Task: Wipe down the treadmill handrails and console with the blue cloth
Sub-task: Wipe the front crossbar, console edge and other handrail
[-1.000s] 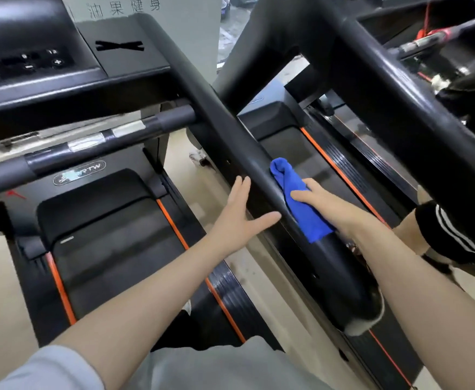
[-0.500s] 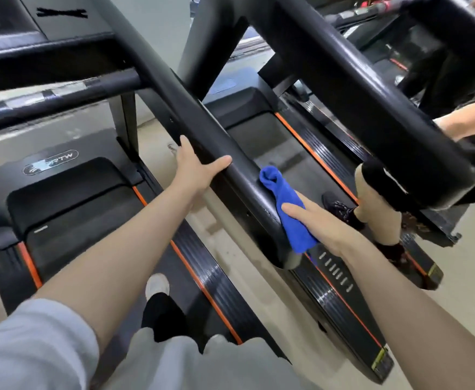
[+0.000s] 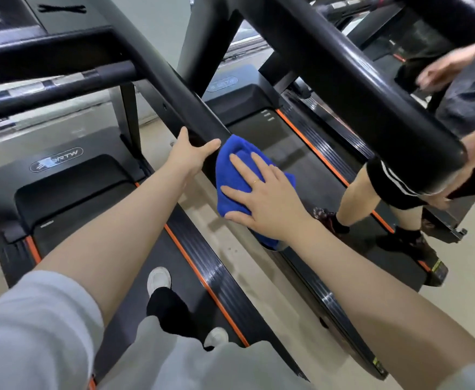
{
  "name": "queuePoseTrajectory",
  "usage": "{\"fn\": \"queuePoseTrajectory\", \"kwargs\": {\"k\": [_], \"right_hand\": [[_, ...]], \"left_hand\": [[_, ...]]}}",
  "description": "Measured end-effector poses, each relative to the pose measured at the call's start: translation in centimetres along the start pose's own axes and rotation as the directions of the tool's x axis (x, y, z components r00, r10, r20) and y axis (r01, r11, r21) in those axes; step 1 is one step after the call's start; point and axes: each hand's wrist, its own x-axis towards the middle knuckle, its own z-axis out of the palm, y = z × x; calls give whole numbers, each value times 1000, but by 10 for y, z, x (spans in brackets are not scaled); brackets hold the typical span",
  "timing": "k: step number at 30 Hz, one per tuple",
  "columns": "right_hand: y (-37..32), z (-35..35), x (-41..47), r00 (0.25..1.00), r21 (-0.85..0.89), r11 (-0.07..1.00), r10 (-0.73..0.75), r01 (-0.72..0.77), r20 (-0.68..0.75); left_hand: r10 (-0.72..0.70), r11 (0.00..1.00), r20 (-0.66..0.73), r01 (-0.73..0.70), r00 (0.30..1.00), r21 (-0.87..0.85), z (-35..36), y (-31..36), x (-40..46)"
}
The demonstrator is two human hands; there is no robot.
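The black right handrail (image 3: 157, 77) of my treadmill runs from the console (image 3: 11, 26) at the top left down to the centre. A blue cloth (image 3: 232, 160) is draped over the handrail's lower end. My right hand (image 3: 261, 198) lies flat on the cloth with its fingers spread and presses it onto the rail. My left hand (image 3: 187, 156) rests against the rail's left side just above the cloth, thumb lying across the rail's top, fingers straight. The rail's end is hidden under the cloth and my hand.
The black front crossbar (image 3: 61, 83) spans the upper left. A neighbouring treadmill's thick handrail (image 3: 357, 88) crosses the upper right. Another person's legs (image 3: 354, 192) stand on that treadmill's belt at the right. My feet stand on my belt (image 3: 70, 237).
My right hand moved from the rail's far side onto the top of the cloth, fingers now spread flat. The cloth covers more of the rail's end. My left hand stayed on the rail beside it.
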Motion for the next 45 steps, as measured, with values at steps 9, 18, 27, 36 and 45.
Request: {"fn": "queuePoseTrajectory", "kwargs": {"k": [9, 18, 27, 36, 45], "right_hand": [[9, 12, -40, 970, -205, 953, -236, 222, -47], [-9, -4, 99, 943, -278, 908, -260, 312, 209], [-24, -15, 259, 915, -307, 873, -304, 379, 266], [-29, -12, 285, 923, -408, 836, -271, 367, 274], [-44, 5, 245, 903, -633, 679, -107, 372, 416]], "left_hand": [[-76, 997, 41, 77, 996, -27, -4, -2, 8], [-321, 883, 74, 326, 944, -338, -65, 10, 43], [-116, 988, -70, 108, 991, -108, -144, 34, 91], [528, 582, 34, -391, 849, 713, -209, 53, 139], [327, 192, 198, -270, 924, 943, -205, 47, 174]]}}
